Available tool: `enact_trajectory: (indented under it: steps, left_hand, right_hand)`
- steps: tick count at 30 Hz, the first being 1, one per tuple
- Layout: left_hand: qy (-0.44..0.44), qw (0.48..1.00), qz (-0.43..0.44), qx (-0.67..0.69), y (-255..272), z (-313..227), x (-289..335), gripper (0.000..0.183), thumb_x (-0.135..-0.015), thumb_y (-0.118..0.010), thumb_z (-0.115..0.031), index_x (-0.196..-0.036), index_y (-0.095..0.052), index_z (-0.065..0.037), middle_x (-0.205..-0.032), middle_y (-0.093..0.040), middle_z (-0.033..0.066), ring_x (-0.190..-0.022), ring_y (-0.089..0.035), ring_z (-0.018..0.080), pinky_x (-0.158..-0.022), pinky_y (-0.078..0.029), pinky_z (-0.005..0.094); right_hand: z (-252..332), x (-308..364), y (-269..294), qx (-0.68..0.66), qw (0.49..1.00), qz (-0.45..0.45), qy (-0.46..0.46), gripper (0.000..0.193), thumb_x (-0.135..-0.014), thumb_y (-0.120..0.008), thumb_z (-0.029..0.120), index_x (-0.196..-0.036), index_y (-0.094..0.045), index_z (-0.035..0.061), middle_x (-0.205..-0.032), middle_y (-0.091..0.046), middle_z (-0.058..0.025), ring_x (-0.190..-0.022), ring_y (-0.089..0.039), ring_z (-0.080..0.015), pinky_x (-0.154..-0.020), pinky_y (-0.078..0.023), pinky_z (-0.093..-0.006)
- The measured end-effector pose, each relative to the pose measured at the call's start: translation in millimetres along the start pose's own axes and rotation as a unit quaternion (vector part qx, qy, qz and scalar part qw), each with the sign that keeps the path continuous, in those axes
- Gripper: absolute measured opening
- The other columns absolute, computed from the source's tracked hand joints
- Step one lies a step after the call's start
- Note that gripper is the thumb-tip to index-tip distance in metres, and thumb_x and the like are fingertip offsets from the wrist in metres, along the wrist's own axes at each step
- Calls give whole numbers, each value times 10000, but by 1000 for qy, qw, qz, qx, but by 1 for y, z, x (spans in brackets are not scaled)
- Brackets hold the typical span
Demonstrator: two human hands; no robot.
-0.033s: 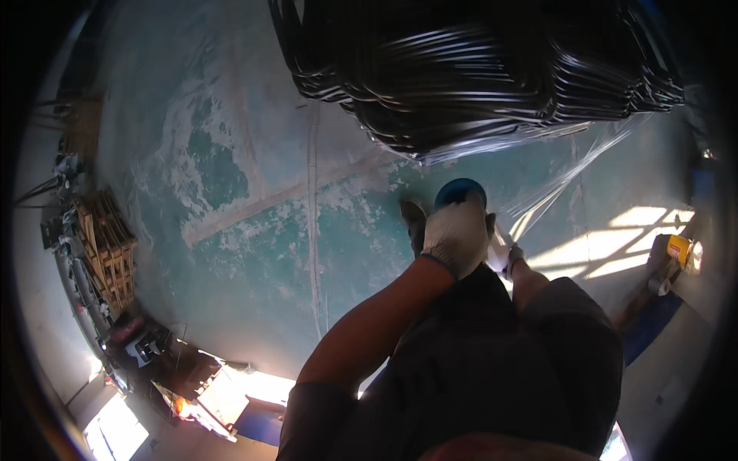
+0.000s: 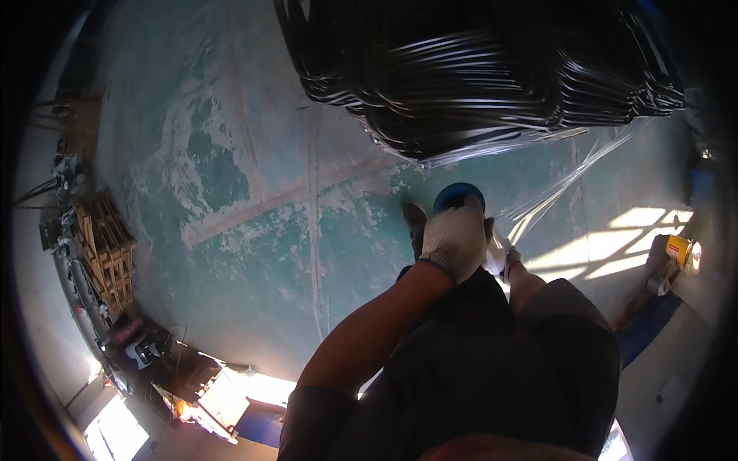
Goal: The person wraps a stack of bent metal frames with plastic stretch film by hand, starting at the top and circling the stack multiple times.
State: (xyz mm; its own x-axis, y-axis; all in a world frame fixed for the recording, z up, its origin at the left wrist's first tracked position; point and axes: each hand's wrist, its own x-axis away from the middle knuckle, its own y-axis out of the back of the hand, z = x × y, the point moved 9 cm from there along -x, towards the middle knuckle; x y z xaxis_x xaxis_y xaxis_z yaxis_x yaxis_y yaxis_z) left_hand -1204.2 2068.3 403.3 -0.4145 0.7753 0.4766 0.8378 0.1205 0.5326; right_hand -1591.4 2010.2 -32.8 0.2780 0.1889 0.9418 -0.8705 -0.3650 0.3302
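My left hand, in a whitish knit glove, is closed on a roll of stretch film with a round blue end. Just right of it is my right hand, gloved too and held against the roll. Its fingers are mostly hidden, but it appears closed on the roll. Strands of clear film run taut from the roll up to the right. They reach the lower right edge of a large load wrapped in shiny black film. A shoe shows beside my left hand.
The worn green floor spreads leftward, with sunlit patches on the right. Wooden pallets stand along the left wall. A yellow object is at the far right, above a blue surface.
The view has shifted very slightly, and the black load sits a touch lower in it. Both hands keep the same hold on the roll.
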Motion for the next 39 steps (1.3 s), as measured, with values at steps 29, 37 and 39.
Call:
enact_trajectory:
  steps: [29, 37, 39]
  left_hand:
    - [-267, 933, 160, -181, 459, 247, -123, 366, -1034, -648, -345, -1110, -623, 12, -898, -760, 229, -848, -753, 405, -770, -605, 519]
    - [-323, 906, 211, -173, 587, 274, -246, 327, -987, -700, -310, -1028, -623, 6, -853, -749, 226, -864, -750, 408, -759, -598, 516]
    - [-328, 894, 236, -192, 610, 277, -277, 321, -981, -703, -293, -1032, -619, 13, -842, -757, 209, -845, -753, 409, -748, -599, 518]
  right_hand:
    - [-31, 214, -636, -406, 911, 67, 11, 746, -978, -423, 817, -1361, -670, 225, -1276, -703, -62, -1054, -613, -312, -885, -402, -486]
    - [42, 267, -793, -469, 880, 36, -61, 736, -995, -413, 790, -1384, -660, 216, -1299, -706, -57, -1094, -626, -310, -928, -422, -476]
    - [43, 291, -830, -484, 871, 29, -86, 734, -999, -411, 783, -1390, -657, 213, -1305, -707, -56, -1104, -629, -309, -939, -427, -474]
